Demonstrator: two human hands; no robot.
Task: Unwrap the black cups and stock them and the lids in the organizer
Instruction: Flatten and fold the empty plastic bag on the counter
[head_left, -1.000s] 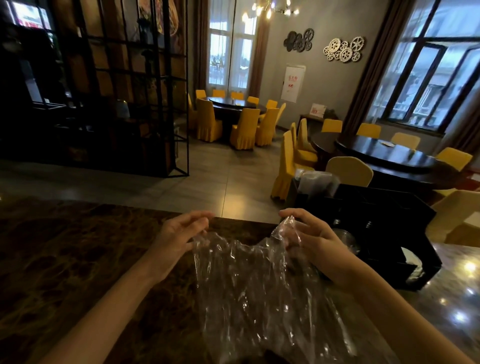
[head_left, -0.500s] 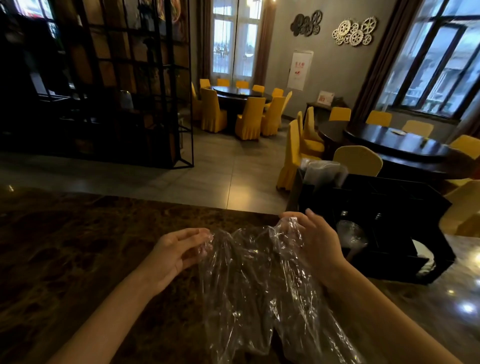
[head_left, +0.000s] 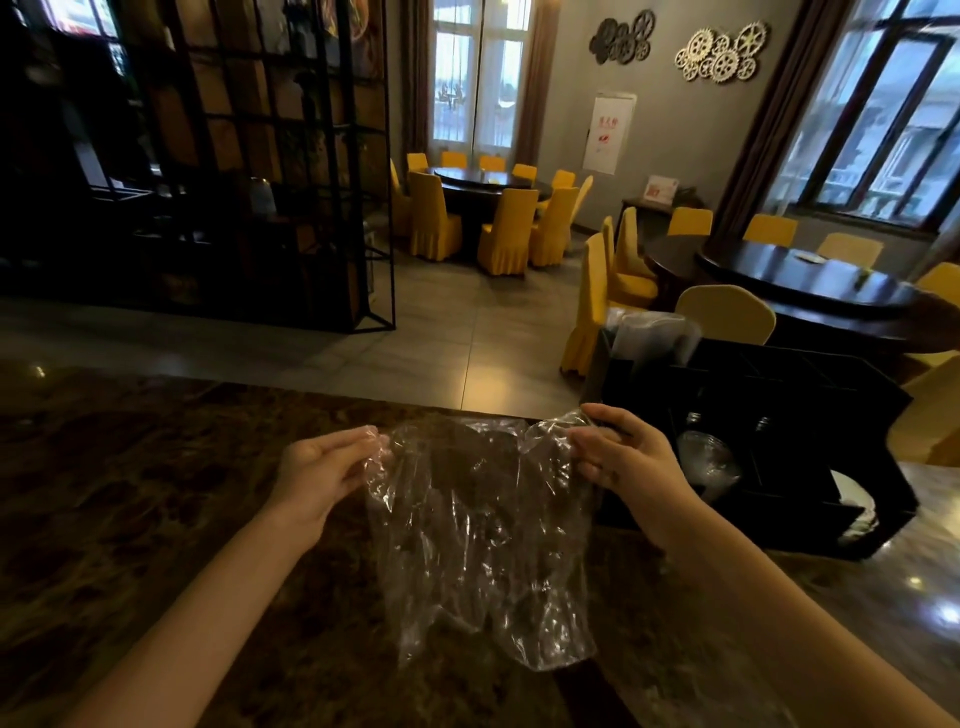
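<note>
I pinch the clear plastic wrap (head_left: 483, 545) at its top corners, left hand (head_left: 317, 473) and right hand (head_left: 623, 460), above the desk (head_left: 130, 493). It seems empty (cups unseen); the organizer (head_left: 769, 415) stands just right. Best bunch it aside.

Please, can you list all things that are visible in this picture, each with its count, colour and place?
plastic wrapper: one, clear, held up over the counter between both hands
counter: one, dark brown marble, foreground
organizer: one, black, on the counter at right
clear lids: count unclear, transparent, in an organizer compartment
round tables: two, dark, in the room behind
chairs: many, yellow covers, around the tables
shelf frame: one, black metal, left
gear decorations: two clusters, dark and pale, on the wall
left hand: pinches the wrapper's left edge
right hand: grips the wrapper's right edge
</note>
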